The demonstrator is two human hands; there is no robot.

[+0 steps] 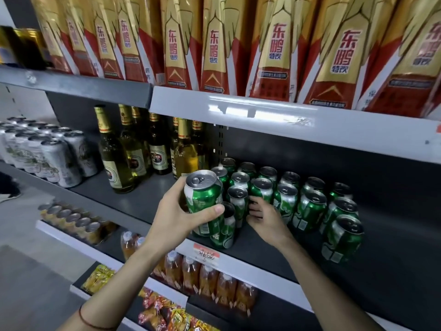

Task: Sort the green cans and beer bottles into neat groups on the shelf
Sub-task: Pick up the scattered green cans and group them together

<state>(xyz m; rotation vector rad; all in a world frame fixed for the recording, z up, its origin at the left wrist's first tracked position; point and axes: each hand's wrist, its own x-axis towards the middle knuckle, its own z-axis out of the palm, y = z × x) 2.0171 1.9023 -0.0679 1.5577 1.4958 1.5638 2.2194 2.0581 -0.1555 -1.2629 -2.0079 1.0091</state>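
The middle shelf [133,201] is seen to carry 3 kinds of drink. Above it, an upper shelf [286,120] is filled with tall gold-and-red cartons [274,48], and below it packs of orange drink bottles [207,278] are stocked.

At the left of the middle shelf, a block of silver cans [47,151] is kept tight. Beside it the beer bottles [133,149] are stood upright in rows running towards the back, so that group appears largely settled.

To the right, the green cans [286,194] are gathered in loose rows; several near the front edge are seen leaning or out of line, which suggests the grouping is unfinished.

One green can [204,201] is held clear of the shelf in the left hand [176,216], the grip closed round its body with the thumb across the front; it is judged to be on its way into a row. The right hand [265,216] is laid among the front cans with fingers curled against a can [238,204], probably to steady it or to open a gap; whether that can is truly gripped cannot be told.
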